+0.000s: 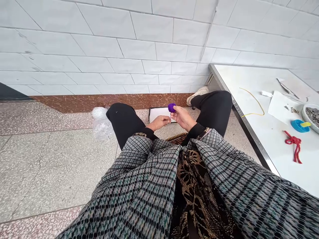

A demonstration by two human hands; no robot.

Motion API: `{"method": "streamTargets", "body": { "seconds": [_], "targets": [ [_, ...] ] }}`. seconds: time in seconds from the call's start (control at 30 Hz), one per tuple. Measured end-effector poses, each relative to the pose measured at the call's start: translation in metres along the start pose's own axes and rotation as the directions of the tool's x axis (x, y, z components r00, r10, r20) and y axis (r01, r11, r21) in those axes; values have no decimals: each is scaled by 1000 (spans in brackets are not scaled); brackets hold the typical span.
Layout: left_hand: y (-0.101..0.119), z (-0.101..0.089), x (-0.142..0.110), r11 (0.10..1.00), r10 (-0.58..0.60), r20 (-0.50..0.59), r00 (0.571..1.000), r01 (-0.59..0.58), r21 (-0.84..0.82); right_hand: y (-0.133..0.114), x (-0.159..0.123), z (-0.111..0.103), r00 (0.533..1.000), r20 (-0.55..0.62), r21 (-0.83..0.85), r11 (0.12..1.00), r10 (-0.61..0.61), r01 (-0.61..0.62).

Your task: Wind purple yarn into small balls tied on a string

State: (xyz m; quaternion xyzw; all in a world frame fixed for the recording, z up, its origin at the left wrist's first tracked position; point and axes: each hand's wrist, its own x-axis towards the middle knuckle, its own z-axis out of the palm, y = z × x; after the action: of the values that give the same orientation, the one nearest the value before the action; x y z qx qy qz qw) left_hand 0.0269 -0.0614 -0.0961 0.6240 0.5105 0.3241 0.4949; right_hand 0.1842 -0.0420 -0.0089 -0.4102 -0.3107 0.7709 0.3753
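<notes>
A small round purple piece that looks like wound or knitted yarn [171, 107] sits between the thumb and fingers of my right hand [183, 117]. Close beside it on the left, my left hand [159, 123] is pinched closed. A thin dark strand runs down from the purple piece to its fingertips, too fine to make out well. Both hands are held between my knees, above a white shallow box with a dark edge [159, 113]. Part of a woven basket rim [177, 138] shows nearer my lap.
A clear plastic bag [101, 124] lies on the floor by my left knee. To the right, a white metal-edged table [264, 139] carries a red knotted cord [293, 144], a blue tape roll [299, 126], a yellow wire [256, 101] and a bowl [312, 116]. A tiled wall stands ahead.
</notes>
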Motion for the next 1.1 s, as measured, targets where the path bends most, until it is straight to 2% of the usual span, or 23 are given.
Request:
{"method": "streamTargets", "body": {
  "seconds": [0.13, 0.3, 0.37, 0.47, 0.57, 0.63, 0.67, 0.73, 0.77, 0.83, 0.87, 0.9, 1.03, 1.1],
  "targets": [
    [1, 0, -6, 998, 31, -5, 999, -31, 46, -5, 2, 5, 1000, 8, -42, 999, -21, 21],
    [7, -11, -23, 982, 93, -87, 992, -77, 173, -29, 8, 28, 996, 70, -267, 961, -48, 65],
    [18, -23, -30, 960, 141, -129, 982, -104, 261, -45, 15, 41, 990, 115, -306, 945, -79, 112],
    [50, -45, -38, 905, 222, -160, 962, -142, 402, -73, 31, 60, 970, 206, -394, 897, -127, 201],
    [93, -64, -43, 848, 284, -183, 941, -158, 506, -96, 48, 71, 922, 333, -531, 770, -196, 355],
    [121, -73, -45, 829, 299, -213, 930, -142, 541, -105, 53, 70, 872, 438, -647, 596, -219, 475],
    [133, -76, -45, 830, 300, -233, 925, -134, 541, -108, 53, 68, 858, 479, -700, 510, -185, 500],
    [150, -82, -43, 849, 304, -301, 904, -113, 517, -109, 48, 61, 832, 555, -758, 412, 2, 505],
    [155, -85, -41, 856, 308, -335, 891, -106, 506, -109, 43, 58, 800, 589, -759, 416, 114, 500],
    [157, -89, -34, 878, 304, -400, 865, -92, 469, -110, 33, 52, 712, 653, -718, 510, 259, 473],
    [154, -90, -30, 899, 292, -437, 851, -88, 428, -111, 28, 51, 683, 679, -683, 574, 269, 452],
    [150, -89, -26, 923, 271, -469, 841, -88, 375, -113, 24, 50, 677, 692, -646, 635, 252, 424],
    [126, -66, -15, 982, 121, -585, 802, -11, 187, -121, 18, 52, 729, 671, -477, 832, 137, 282],
    [118, -49, -15, 975, 122, -538, 834, 1, 224, -122, 22, 52, 763, 645, -357, 902, 51, 242]
  ]
}}
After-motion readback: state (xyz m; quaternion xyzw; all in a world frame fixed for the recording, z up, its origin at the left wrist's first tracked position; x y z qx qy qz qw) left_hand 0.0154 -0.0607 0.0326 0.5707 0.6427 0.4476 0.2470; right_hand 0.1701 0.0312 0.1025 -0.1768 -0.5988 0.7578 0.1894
